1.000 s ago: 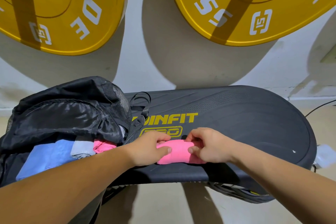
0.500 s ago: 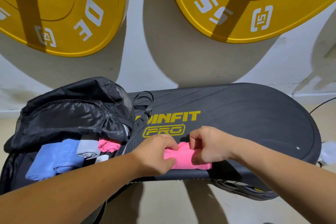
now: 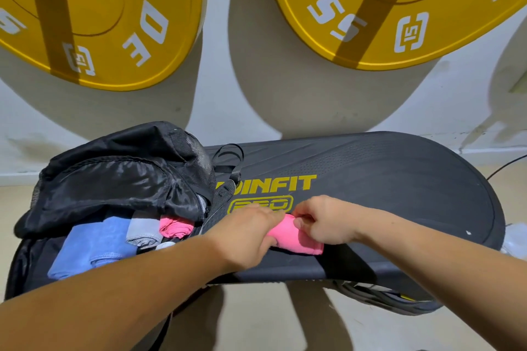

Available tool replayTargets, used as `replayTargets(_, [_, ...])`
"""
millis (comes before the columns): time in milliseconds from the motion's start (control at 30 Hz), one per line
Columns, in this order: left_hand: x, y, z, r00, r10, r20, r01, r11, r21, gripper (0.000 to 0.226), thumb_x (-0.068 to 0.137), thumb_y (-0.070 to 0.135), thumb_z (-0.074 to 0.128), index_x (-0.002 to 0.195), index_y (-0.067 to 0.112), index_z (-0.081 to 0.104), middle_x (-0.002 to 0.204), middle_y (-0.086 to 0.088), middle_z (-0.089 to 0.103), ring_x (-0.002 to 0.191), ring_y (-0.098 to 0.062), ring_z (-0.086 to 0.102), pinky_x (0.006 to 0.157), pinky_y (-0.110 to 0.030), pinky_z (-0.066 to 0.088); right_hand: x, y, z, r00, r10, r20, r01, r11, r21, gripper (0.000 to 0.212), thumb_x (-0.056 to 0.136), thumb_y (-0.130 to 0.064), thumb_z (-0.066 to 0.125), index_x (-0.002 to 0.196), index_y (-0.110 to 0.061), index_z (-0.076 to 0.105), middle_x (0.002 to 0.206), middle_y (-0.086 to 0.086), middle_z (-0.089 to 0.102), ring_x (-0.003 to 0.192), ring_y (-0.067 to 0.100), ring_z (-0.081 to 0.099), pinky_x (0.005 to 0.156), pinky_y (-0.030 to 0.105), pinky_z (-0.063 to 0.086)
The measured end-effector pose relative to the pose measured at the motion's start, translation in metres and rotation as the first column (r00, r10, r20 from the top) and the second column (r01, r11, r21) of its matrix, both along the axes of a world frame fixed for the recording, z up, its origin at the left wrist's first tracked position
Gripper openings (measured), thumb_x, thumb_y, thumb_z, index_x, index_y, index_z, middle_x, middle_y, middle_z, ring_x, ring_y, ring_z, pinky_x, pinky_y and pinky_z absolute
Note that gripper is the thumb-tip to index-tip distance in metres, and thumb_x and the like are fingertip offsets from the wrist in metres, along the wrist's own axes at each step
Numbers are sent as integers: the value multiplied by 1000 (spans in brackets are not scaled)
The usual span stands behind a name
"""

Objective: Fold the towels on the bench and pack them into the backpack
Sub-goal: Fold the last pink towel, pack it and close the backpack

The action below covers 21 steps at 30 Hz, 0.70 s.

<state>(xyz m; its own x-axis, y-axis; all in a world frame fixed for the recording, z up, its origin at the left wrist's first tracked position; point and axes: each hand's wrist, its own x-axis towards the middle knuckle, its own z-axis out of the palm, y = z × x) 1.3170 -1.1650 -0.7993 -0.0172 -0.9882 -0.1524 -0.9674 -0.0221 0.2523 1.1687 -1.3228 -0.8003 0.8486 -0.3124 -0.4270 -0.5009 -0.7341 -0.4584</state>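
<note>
A small folded pink towel (image 3: 296, 239) lies on the black bench (image 3: 393, 196) near its front edge. My left hand (image 3: 248, 234) grips the towel's left end, thumb under it. My right hand (image 3: 322, 222) pinches the towel's top edge from the right, fingers curled. The open black backpack (image 3: 119, 177) sits on the bench's left end. Inside it lie a blue towel (image 3: 94, 245), a grey towel (image 3: 142, 229) and a pink towel (image 3: 175, 228), side by side.
Two yellow weight plates (image 3: 108, 25) (image 3: 385, 8) hang against the white wall behind the bench. A black cable (image 3: 510, 165) runs along the floor at the right. Beige floor lies in front of the bench.
Both hands have closed in on the pink towel and bunched it tighter. Its left end is lifted slightly off the bench, toward the backpack.
</note>
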Motion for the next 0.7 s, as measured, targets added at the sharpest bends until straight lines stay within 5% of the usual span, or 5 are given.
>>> replayTargets(100, [22, 12, 39, 995, 89, -52, -89, 996, 1, 12, 89, 34, 61, 87, 30, 50, 89, 5, 63, 87, -22, 57, 78, -38, 49, 22, 17, 19, 993, -45, 106, 44, 999, 12, 30, 106, -32, 41, 101, -13, 64, 103, 7, 69, 98, 28, 61, 83, 34, 47])
replayTargets(267, [57, 79, 92, 935, 283, -214, -289, 957, 3, 26, 87, 47, 61, 89, 21, 65, 79, 1, 66, 76, -18, 61, 71, -41, 53, 41, 76, 40, 890, -274, 365, 270, 961, 65, 46, 103, -51, 36, 127, -17, 56, 125, 7, 65, 116, 27, 58, 100, 42, 47])
replayTargets(433, [93, 187, 96, 784, 471, -406, -510, 860, 14, 22, 94, 39, 63, 92, 18, 69, 86, -5, 69, 74, -15, 61, 74, -37, 52, 68, 126, 73, 944, -106, 313, 158, 977, -146, 57, 104, -52, 38, 147, -15, 43, 138, 11, 54, 132, 29, 48, 108, 41, 40])
replayTargets(567, [116, 253, 88, 596, 627, -502, -730, 684, -14, 26, 96, 30, 64, 81, 9, 66, 71, -8, 62, 60, -13, 52, 60, -27, 40, 106, 169, 97, 962, 64, 265, 15, 958, -285, 54, 102, -53, 43, 143, -19, 47, 133, 8, 54, 127, 30, 51, 104, 38, 43])
replayTargets(700, [135, 298, 75, 358, 720, -595, -907, 420, -38, 7, 92, 24, 69, 91, 22, 75, 82, 2, 76, 81, -19, 71, 77, -38, 55, 151, 201, 95, 958, 109, 266, -27, 956, -293, 47, 96, -51, 53, 132, -21, 56, 123, 6, 56, 122, 28, 54, 101, 39, 47])
